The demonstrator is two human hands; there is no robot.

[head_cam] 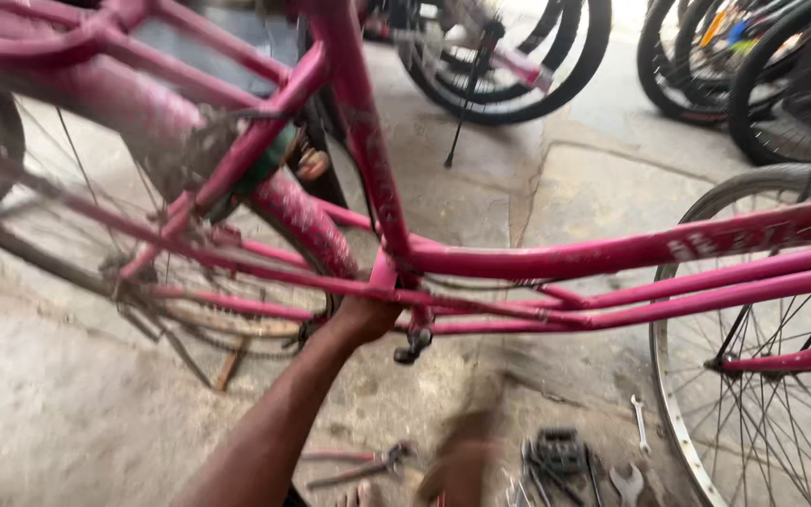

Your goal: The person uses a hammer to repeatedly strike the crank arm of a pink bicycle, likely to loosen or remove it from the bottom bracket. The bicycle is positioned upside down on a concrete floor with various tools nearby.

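Pink steel frame: the pink-painted tubular bicycle frame (537,258) runs across the whole view, scuffed and dusty; every place below is given relative to it.
Ground: the grey cracked concrete floor (49,413) lies under the frame.
Front wheel: a silver-rimmed spoked wheel with a grey tyre (696,441) stands at the frame's right end, partly cut off by the picture edge.
Rear wheel: thin spokes and a rusty chain (237,329) hang at the frame's left end, blurred.
Parked bicycles: black-tyred wheels (518,66) stand beyond the frame, well apart from it.
Left hand: the left hand (368,314) reaches up from below and is closed around the frame's lower tubes, just beside the seat tube joint; the fingers wrap over the far side and are mostly hidden.
Right hand: the right hand (462,460) is below the frame, near the floor, badly blurred; I cannot tell how far its fingers are open or whether it has hold of anything.
Pedal: a black plastic pedal (560,451) lies on the floor below the frame, just right of the right hand.
Pliers: red-handled pliers (363,465) lie on the floor below the left hand.
Spanners: a small silver open-ended spanner (640,422) and a broader one (626,483) lie near the front wheel's rim.
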